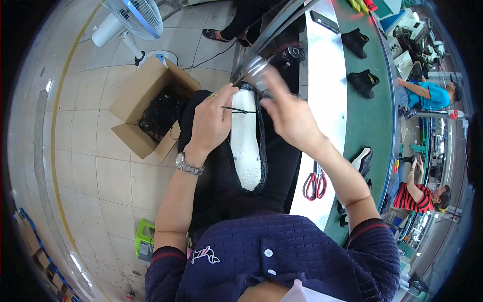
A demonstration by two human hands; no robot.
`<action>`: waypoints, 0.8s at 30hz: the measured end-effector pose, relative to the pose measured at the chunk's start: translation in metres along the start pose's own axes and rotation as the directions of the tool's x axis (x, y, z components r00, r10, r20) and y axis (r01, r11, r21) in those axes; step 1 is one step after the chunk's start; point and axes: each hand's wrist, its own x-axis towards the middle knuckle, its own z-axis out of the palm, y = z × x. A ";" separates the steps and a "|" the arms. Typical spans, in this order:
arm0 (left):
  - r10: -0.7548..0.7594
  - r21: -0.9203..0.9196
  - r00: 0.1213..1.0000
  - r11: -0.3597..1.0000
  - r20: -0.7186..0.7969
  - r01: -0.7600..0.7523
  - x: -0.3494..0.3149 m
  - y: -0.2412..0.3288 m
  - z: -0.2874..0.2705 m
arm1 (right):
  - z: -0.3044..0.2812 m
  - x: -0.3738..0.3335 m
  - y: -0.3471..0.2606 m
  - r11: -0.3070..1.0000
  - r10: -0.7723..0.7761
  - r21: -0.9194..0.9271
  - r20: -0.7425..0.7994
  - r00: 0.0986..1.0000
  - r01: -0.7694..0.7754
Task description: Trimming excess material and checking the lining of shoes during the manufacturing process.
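An upturned shoe (245, 146) with a white underside and black upper edge lies lengthwise on my lap, toe away from me. A thin black cord (239, 109) crosses it near the toe. My left hand (214, 120), with a metal watch at the wrist, is closed at the shoe's left edge near the toe, by the cord's end. Over the right side of the toe, my right hand (293, 117) is closed round a shiny metal tool (256, 68). Both tool and fingers are smeared by motion, so I cannot name the tool's kind.
Left, an open cardboard box (136, 108) holds tangled black cords. A fan (133, 22) stands beyond it. Right, red-handled scissors (315, 185) lie on the metal bench (322, 110). Black boots (363, 83) stand on the green belt (370, 118). Other people work beyond.
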 end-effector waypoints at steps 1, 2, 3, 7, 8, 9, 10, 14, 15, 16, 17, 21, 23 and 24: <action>-0.091 -0.051 0.996 0.994 0.023 0.092 -0.001 0.001 -0.003 | 0.000 -0.001 -0.001 0.973 0.187 -0.192 0.345 0.920 -0.125; -0.087 -0.046 0.996 0.995 0.034 0.089 -0.003 0.001 -0.004 | -0.006 -0.001 -0.001 0.973 0.192 -0.186 0.339 0.921 -0.134; -0.133 -0.070 0.990 0.988 0.042 0.135 -0.004 0.001 -0.006 | -0.020 0.006 -0.006 0.980 0.158 -0.170 0.377 0.913 -0.100; -0.198 -0.110 0.979 0.973 0.042 0.201 -0.003 0.003 -0.004 | -0.006 0.002 0.005 1.000 0.011 -0.005 0.127 0.992 -0.011; -0.179 -0.103 0.984 0.978 0.011 0.179 -0.002 0.005 -0.001 | 0.000 -0.002 0.011 0.996 -0.078 0.036 -0.049 0.996 0.080; -0.248 -0.125 0.968 0.960 0.033 0.250 -0.003 0.007 -0.004 | 0.002 -0.006 0.009 0.996 0.071 -0.070 0.182 0.981 -0.059; -0.240 -0.105 0.970 0.964 0.037 0.242 -0.003 0.004 -0.006 | 0.002 -0.008 0.008 0.986 0.162 -0.095 0.326 0.931 -0.138; -0.211 -0.067 0.973 0.974 0.098 0.218 0.000 0.009 -0.010 | -0.015 -0.033 0.022 0.885 0.352 0.211 0.278 0.894 -0.415; -0.185 -0.035 0.970 0.981 0.155 0.192 0.001 0.009 -0.011 | -0.018 -0.042 0.027 0.773 0.471 0.400 0.160 0.868 -0.493; -0.181 -0.039 0.969 0.981 0.167 0.190 0.002 0.008 -0.010 | -0.027 -0.049 0.035 0.675 0.636 0.346 0.173 0.752 -0.651; -0.135 -0.065 0.983 0.987 0.122 0.144 0.002 0.007 -0.009 | -0.031 -0.056 0.053 0.694 0.683 0.211 0.111 0.722 -0.689; -0.147 -0.088 0.978 0.983 0.146 0.161 0.004 0.007 -0.015 | -0.030 -0.107 0.136 0.565 0.803 -0.215 -0.079 0.591 -0.797; -0.190 -0.086 0.967 0.975 0.172 0.207 0.004 0.009 -0.016 | -0.032 -0.144 0.156 0.541 0.804 -0.279 -0.106 0.585 -0.794; -0.190 -0.113 0.967 0.971 0.167 0.211 0.003 0.005 -0.014 | -0.030 -0.163 0.168 0.538 0.790 -0.338 -0.117 0.602 -0.772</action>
